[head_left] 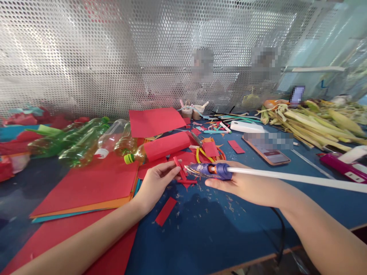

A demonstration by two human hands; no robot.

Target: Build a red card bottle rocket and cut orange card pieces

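Several plastic bottles [82, 149] lie on their sides at the left of the table [183, 246], probably parked there to stay reachable but off my work spot. Next, the paper stack [94, 187]: red on top, orange and blue edges showing, flat beside my left forearm, handy for grabbing I'd guess.

My left hand [156, 179] pinches a narrow red strip [180, 170] between thumb and fingertips, tilted above mid-table. Grip sits near its upper end, presumably to keep skin off the heat. Red-wrapped bottle [168, 146] lies just behind.

Glue gun [223, 170] is nose-left, tip at the strip; touching or just short, can't tell. My right hand [237, 186] grasps it, fingers mostly hidden, so trigger pressure unknown. Long white glue stick [286, 177] runs out the rear, across my right forearm in view; left long to save reloading, I think.

Phone [268, 151] lies flat beyond; corn husks [318, 122] heaped far right.
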